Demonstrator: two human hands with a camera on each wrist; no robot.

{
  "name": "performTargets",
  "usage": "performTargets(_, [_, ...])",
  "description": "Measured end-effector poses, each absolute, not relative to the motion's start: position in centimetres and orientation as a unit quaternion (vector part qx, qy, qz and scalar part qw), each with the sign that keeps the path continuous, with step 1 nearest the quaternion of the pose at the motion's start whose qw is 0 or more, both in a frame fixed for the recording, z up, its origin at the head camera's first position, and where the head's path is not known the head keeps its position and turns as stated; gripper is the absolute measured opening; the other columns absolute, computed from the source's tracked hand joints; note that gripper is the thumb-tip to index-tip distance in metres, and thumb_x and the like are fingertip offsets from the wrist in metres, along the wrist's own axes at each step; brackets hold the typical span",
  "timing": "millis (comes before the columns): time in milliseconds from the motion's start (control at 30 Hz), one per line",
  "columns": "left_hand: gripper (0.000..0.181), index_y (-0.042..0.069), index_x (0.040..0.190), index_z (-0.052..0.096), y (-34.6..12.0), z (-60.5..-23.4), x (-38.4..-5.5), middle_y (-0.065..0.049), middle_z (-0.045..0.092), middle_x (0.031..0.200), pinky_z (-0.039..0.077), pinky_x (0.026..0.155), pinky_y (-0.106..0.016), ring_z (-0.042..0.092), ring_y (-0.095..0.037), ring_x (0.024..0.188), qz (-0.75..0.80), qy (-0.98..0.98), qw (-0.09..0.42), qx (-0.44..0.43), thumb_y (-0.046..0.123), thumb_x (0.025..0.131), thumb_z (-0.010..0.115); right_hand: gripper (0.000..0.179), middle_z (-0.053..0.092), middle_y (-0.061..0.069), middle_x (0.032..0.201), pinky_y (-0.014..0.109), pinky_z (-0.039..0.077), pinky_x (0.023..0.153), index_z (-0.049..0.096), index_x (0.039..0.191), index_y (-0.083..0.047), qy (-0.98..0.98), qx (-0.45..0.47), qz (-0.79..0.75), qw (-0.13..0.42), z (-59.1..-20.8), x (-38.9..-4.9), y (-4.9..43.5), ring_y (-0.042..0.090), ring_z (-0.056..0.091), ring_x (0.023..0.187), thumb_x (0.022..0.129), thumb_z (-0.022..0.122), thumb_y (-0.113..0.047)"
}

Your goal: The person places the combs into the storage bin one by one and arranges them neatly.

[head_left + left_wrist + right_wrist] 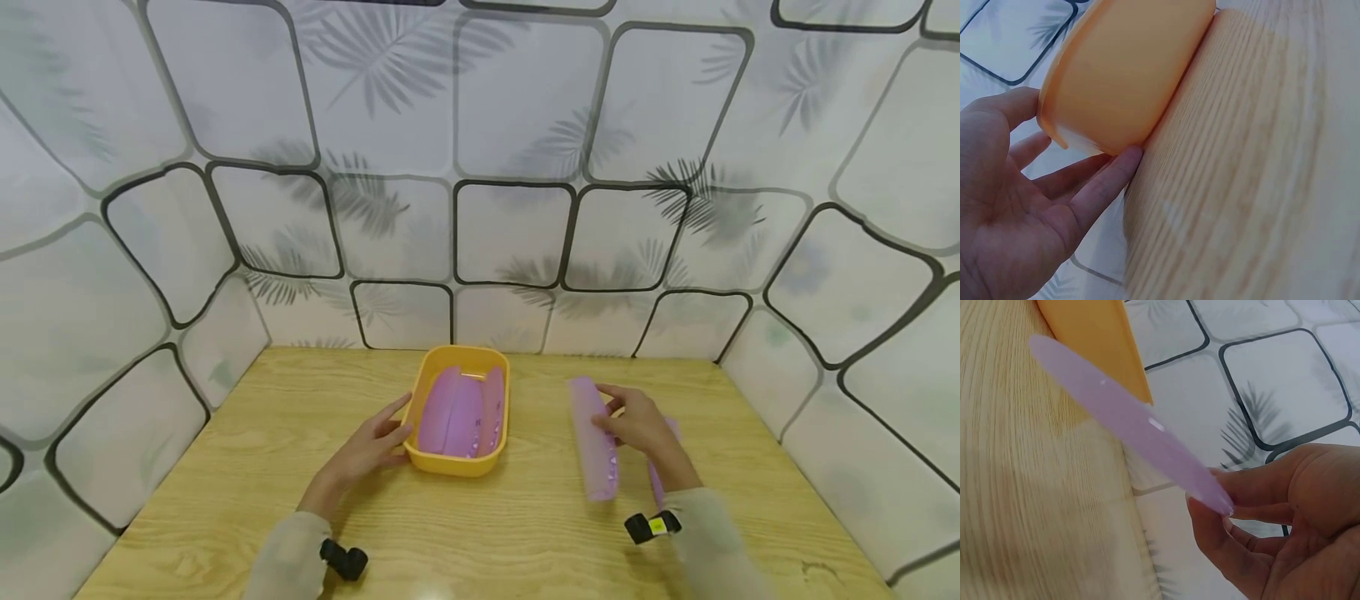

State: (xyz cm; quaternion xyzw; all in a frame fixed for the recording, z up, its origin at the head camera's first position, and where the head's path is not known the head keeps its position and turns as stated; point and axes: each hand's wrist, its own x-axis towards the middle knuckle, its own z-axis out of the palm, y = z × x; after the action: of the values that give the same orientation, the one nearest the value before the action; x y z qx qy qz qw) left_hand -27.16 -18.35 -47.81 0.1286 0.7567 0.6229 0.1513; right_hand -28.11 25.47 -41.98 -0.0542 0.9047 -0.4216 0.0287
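My right hand (637, 421) pinches the end of a long purple plastic piece (592, 442) between thumb and fingers, to the right of the yellow basket. Edge-on in the right wrist view, this purple piece (1122, 419) looks thin and glossy, tapering at its ends. My left hand (375, 442) touches the left side of the yellow basket (457, 467). In the left wrist view, its extended fingers (1107, 184) reach the basket's rim and lower edge. Several similar purple pieces (459, 412) lie lengthwise inside the basket, with small printed marks.
Another purple piece (657, 483) lies on the wooden table (517, 542), partly hidden by my right forearm. Patterned cloth walls (510, 233) enclose the table at the back and both sides. Small black cameras sit on both wrists.
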Motion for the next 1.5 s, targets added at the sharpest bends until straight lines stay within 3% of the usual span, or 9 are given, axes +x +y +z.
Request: performTargets(1500, [0.067, 0.016, 0.167, 0.020, -18.6, -47.8, -27.4, -0.037, 0.036, 0.156, 0.059, 0.100, -0.049, 0.054, -0.045, 0.137, 0.616, 0.762, 0.151, 0.130, 0.027, 0.109, 0.053, 0.062, 0.066, 0.022, 0.099, 0.033, 0.062, 0.055, 0.048, 0.150, 0.005, 0.897, -0.097, -0.432, 0.009, -40.7, -29.8, 19.8, 0.011, 0.060, 0.059, 0.093, 0.071, -0.001])
